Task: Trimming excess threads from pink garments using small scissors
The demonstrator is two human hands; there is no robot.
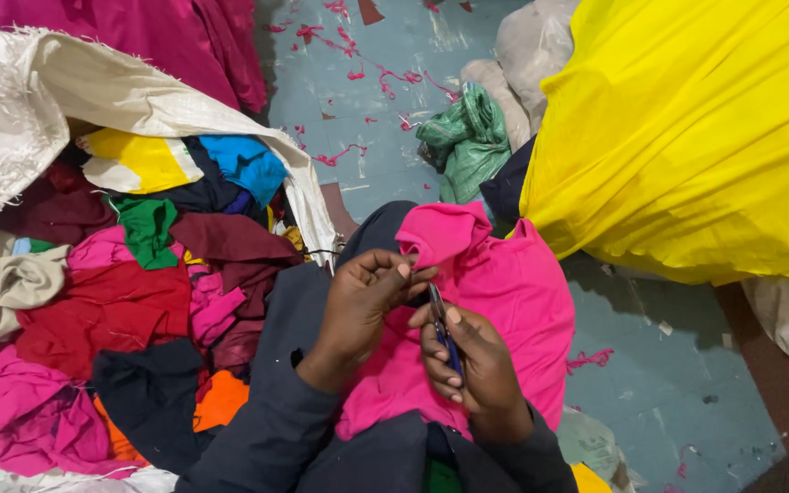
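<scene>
A bright pink garment [504, 292] lies across my lap. My left hand [362, 301] pinches a fold of it near the top edge, fingers closed on the cloth. My right hand [468, 361] sits just beside it and grips a small pair of thread snips [440, 319] with a blue handle, blades pointing up toward the pinched spot. Both forearms are in dark grey sleeves.
A white sack [38, 100] at the left is open and full of mixed cloth scraps [139, 301]. A large yellow cloth [696, 128] fills the upper right. A green bag [468, 141] and pink thread bits [358, 64] lie on the blue-grey floor [659, 383].
</scene>
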